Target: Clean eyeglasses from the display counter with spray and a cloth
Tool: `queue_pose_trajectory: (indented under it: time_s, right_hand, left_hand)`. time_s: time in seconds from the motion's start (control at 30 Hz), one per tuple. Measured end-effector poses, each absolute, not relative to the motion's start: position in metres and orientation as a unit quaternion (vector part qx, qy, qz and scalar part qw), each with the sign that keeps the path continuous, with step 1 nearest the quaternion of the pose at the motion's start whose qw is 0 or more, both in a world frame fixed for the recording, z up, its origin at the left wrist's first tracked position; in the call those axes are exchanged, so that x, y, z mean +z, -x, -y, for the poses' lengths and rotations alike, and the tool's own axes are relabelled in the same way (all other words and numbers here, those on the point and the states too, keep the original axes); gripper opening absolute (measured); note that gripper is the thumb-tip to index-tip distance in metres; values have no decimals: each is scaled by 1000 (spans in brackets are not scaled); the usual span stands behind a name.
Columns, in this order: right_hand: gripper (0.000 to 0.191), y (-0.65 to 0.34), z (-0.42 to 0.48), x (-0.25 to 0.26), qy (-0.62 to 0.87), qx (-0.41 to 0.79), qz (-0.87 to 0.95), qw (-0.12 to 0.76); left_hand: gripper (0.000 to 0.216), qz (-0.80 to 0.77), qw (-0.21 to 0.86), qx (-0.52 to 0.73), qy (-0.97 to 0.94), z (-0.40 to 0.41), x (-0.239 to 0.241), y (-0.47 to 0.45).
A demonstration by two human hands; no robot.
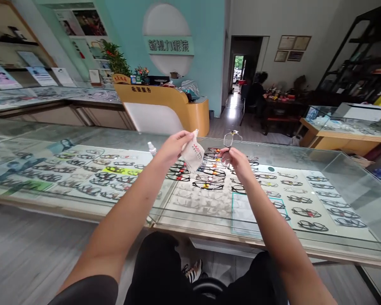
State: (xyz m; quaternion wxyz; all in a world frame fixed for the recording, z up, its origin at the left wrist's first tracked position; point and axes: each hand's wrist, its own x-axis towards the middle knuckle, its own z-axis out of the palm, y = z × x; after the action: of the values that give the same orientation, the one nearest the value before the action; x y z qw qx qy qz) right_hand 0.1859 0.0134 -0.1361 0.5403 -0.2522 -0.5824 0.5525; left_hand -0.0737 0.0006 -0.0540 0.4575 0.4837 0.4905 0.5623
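My left hand (173, 147) is raised over the glass counter (82, 140), its fingers pinched on a white cleaning cloth (193, 153) with red print that hangs down from it. My right hand (236, 162) is closed on a pair of thin-framed glasses (231, 140), held upright by the lower part, lenses above the fingers. The two hands are a short gap apart, cloth and glasses not touching. A small white spray bottle (151, 148) stands on the counter just left of my left wrist.
Under the glass lie several rows of spectacle frames (206, 178). A yellow reception desk (165, 106) stands beyond the counter. More display cases run along the left (34, 99) and right (346, 127). A person sits at a dark table (279, 103) in the back.
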Motion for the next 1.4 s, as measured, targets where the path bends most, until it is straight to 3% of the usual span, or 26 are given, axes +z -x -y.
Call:
queue_pose_trajectory:
  time_s: [0.37,0.6,1.4]
  right_hand:
    - [36,-188,-10,-136,251,562,614,495]
    - [37,-184,1,-132,283,551,639,455]
    - [47,-179,6,-130,315,519,674,421]
  left_hand:
    - [57,-385,538,600,-450,-45,-119,15]
    - [64,-318,620,571,-433,-37,-125,23]
    - [40,-270,655,581,-401,-44,-125,27]
